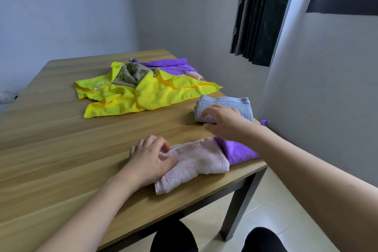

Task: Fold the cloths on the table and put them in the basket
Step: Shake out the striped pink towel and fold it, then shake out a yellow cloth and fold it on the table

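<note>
Resting on a folded pink towel (194, 161), left hand (149, 161) sits at its left end, thumb and fingers curled w/ a bit of the terry pinched, so that grip has hold of the towel. Right hand (223, 122) reaches fwd onto a folded grey-blue towel (225, 106), fingers laid over its near-left corner; can't tell if that grip is clamped or just pressing, image blurred there. Pink towel = fluffy terry, rough rectangle, near right edge of the wooden worktop (61, 149). Just beside it on the right, partly under the right forearm, a folded purple cloth (237, 153), fine ribbed microfibre. Grey-blue towel also terry w/ a flat hemmed border, at the right edge.

Far side of worktop: unfolded heap, smooth yellow cloth (151, 94) spread and crumpled w/ a small white label, olive patterned cloth (133, 75) bunched on top, another purple cloth (173, 65) behind, a bit of peach cloth (194, 74) peeking out. No basket in shot. Worktop is wood-grain w/ dark metal legs (239, 208). Dark pleated curtain (263, 14) on the right.
</note>
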A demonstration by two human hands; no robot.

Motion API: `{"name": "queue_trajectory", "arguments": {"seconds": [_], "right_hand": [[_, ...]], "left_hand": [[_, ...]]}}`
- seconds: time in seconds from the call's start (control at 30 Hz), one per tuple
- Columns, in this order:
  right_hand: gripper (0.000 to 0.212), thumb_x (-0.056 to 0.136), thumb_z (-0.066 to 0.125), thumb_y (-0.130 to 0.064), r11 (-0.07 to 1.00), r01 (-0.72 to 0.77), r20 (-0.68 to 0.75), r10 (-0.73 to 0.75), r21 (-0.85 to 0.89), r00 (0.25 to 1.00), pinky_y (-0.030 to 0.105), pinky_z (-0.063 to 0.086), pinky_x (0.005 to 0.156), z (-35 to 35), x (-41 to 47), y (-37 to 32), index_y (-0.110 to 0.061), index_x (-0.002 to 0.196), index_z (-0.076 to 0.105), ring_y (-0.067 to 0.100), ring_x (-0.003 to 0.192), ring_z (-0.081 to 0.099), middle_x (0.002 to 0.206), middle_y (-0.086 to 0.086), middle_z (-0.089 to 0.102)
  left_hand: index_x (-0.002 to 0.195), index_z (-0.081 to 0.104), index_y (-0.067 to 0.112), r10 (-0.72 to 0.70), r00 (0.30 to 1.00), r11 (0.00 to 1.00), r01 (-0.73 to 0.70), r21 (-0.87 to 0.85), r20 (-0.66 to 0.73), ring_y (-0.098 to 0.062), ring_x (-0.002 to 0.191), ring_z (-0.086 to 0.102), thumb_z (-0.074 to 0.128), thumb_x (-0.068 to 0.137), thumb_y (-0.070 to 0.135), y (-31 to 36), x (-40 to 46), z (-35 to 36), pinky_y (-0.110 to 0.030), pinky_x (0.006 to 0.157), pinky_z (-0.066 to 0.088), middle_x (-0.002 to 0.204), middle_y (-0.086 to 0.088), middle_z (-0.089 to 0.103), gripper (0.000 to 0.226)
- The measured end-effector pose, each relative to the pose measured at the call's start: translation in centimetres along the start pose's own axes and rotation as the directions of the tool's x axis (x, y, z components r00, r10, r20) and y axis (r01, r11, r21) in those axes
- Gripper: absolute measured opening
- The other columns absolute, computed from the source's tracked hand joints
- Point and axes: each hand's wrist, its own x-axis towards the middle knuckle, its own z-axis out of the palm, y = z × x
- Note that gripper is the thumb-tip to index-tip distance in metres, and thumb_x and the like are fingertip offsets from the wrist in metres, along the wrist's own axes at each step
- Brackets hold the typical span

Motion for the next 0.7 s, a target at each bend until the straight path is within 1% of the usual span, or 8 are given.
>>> {"name": "queue_trajectory", "arguments": {"seconds": [0.1,0.2,0.27,0.37,0.47,0.6,0.67,0.7], "right_hand": [[0.043,0.095,0.047,-0.032,0.994,-0.104,-0.038,0.106,0.038,0.994,0.04,0.03,0.109,-0.7,2.1,2.1,-0.029,0.137,0.045,0.024,0.133,0.04,0.147,-0.001,0.041],[0.047,0.097,0.038,-0.039,0.986,-0.16,0.016,0.159,0.048,0.987,0.045,0.027,0.112,0.1,4.3,3.8,-0.034,0.144,0.035,0.022,0.139,0.031,0.152,-0.004,0.033],[0.045,0.098,0.032,-0.044,0.98,-0.192,0.064,0.188,0.05,0.98,0.047,0.024,0.113,0.8,5.5,4.2,-0.038,0.142,0.037,0.022,0.139,0.029,0.147,-0.004,0.038],[0.038,0.098,0.033,-0.043,0.981,-0.194,0.103,0.191,0.015,0.976,0.047,0.028,0.108,1.1,6.4,4.0,-0.035,0.129,0.053,0.023,0.131,0.037,0.131,-0.001,0.05],[0.025,0.093,0.043,-0.034,0.981,-0.183,0.077,0.179,0.056,0.981,0.04,0.041,0.099,0.8,6.6,4.0,-0.029,0.108,0.063,0.024,0.114,0.051,0.119,0.0,0.06],[0.012,0.086,0.051,-0.028,0.989,-0.141,0.156,0.133,0.044,0.979,0.033,0.05,0.081,0.1,5.7,4.2,-0.028,0.076,0.057,0.021,0.089,0.056,0.094,-0.001,0.064],[0.015,0.085,0.052,-0.03,0.994,-0.107,0.193,0.102,0.016,0.976,0.034,0.05,0.082,-0.5,5.2,3.9,-0.029,0.07,0.051,0.021,0.091,0.056,0.096,-0.002,0.063],[0.012,0.086,0.052,-0.031,0.995,-0.101,0.201,0.098,0.005,0.975,0.035,0.05,0.084,-0.8,5.1,3.6,-0.029,0.074,0.054,0.022,0.093,0.056,0.1,-0.001,0.063]], "left_hand": [[0.107,0.047,0.036,-0.043,0.998,0.997,0.04,-0.064,-0.045,-0.015,0.124,0.035,0.042,0.089,0.056,0.2,1.6,-1.1,-0.036,0.098,0.02,0.125,0.011,0.042,0.028],[0.107,0.05,0.032,-0.061,0.994,0.997,0.055,-0.061,-0.096,-0.017,0.125,0.037,0.042,0.093,0.045,1.0,3.9,-2.0,-0.038,0.1,0.022,0.125,0.009,0.046,0.02],[0.108,0.05,0.032,-0.058,0.995,0.998,0.055,-0.036,-0.083,-0.018,0.124,0.037,0.042,0.094,0.041,1.5,5.7,-2.7,-0.037,0.1,0.023,0.127,0.008,0.045,0.019],[0.107,0.051,0.033,-0.054,0.997,0.999,0.054,-0.006,-0.054,-0.019,0.127,0.034,0.043,0.093,0.039,1.9,8.0,-3.3,-0.038,0.102,0.021,0.131,0.007,0.042,0.017],[0.105,0.052,0.034,-0.05,0.998,0.998,0.051,0.03,-0.027,-0.02,0.127,0.034,0.044,0.092,0.038,2.1,9.6,-3.4,-0.038,0.102,0.022,0.131,0.006,0.042,0.016],[0.105,0.053,0.034,-0.053,0.999,0.997,0.052,0.061,0.011,-0.02,0.127,0.034,0.044,0.093,0.038,2.3,10.5,-3.4,-0.038,0.104,0.022,0.133,0.005,0.041,0.016],[0.109,0.053,0.034,-0.046,0.998,0.996,0.042,0.08,0.047,-0.02,0.129,0.032,0.043,0.093,0.039,2.5,10.6,-3.3,-0.038,0.105,0.02,0.135,0.005,0.039,0.019],[0.11,0.053,0.034,-0.041,0.997,0.995,0.036,0.089,0.06,-0.02,0.129,0.032,0.043,0.093,0.039,2.6,10.6,-3.3,-0.038,0.105,0.02,0.136,0.005,0.039,0.02]]}}
